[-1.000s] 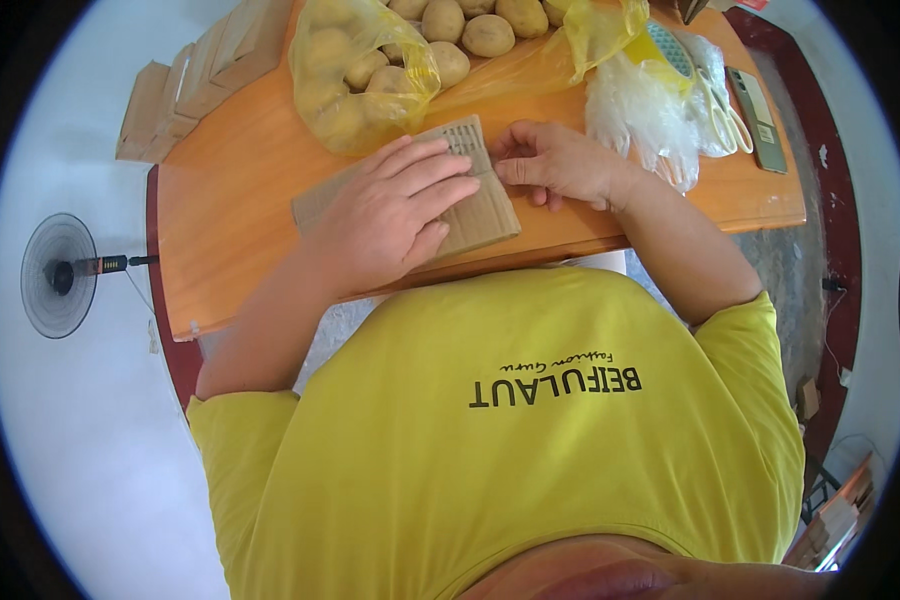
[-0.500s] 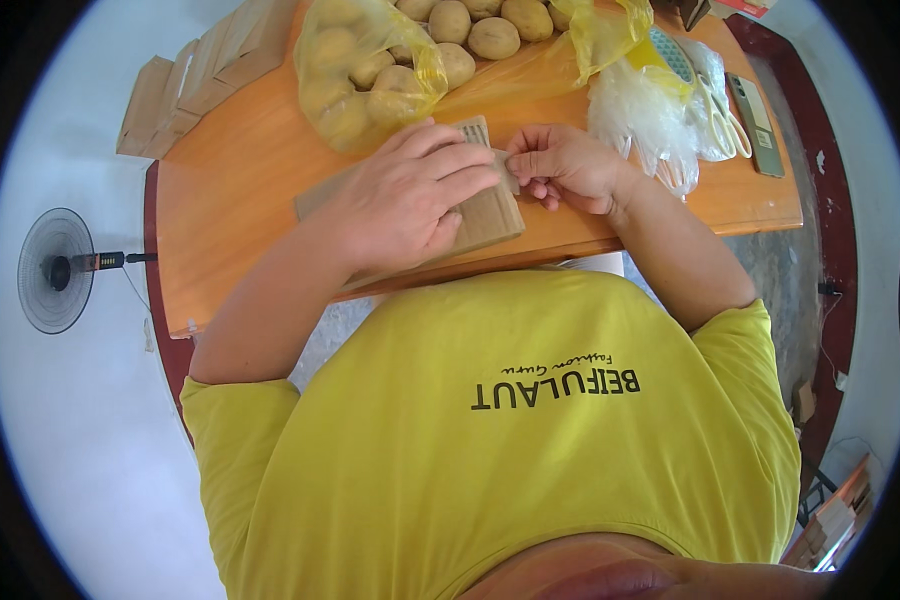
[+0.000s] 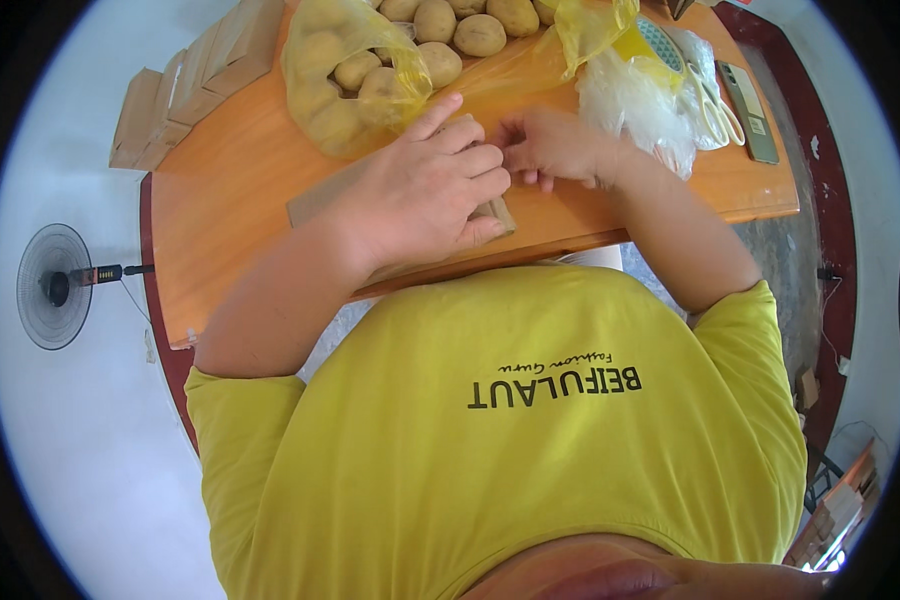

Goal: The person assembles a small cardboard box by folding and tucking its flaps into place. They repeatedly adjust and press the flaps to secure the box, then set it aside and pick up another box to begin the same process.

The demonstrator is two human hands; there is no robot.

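A flat brown cardboard box lies near the front edge of the orange wooden table. Over its right part my left hand is wrapped, thumb on the near side, index finger stretched forward and the other fingers bent over the top. My right hand is at the right end of the box, close against the left fingertips. Its thumb and fingers are pinched together and slightly blurred; what they hold is hidden. Just beyond the box sits a see-through yellow plastic bag with potatoes in and beside it.
Several brown cardboard boxes stand at the table's far left. Right of the potatoes lie clear plastic bags, a teal patterned oval thing, white scissors handles and a phone. A fan is off the left side.
My left hand has slid forward and right over the box end, its index finger now stretched out. The right hand has turned and shifted slightly left; the small tan flap seen there before is now covered.
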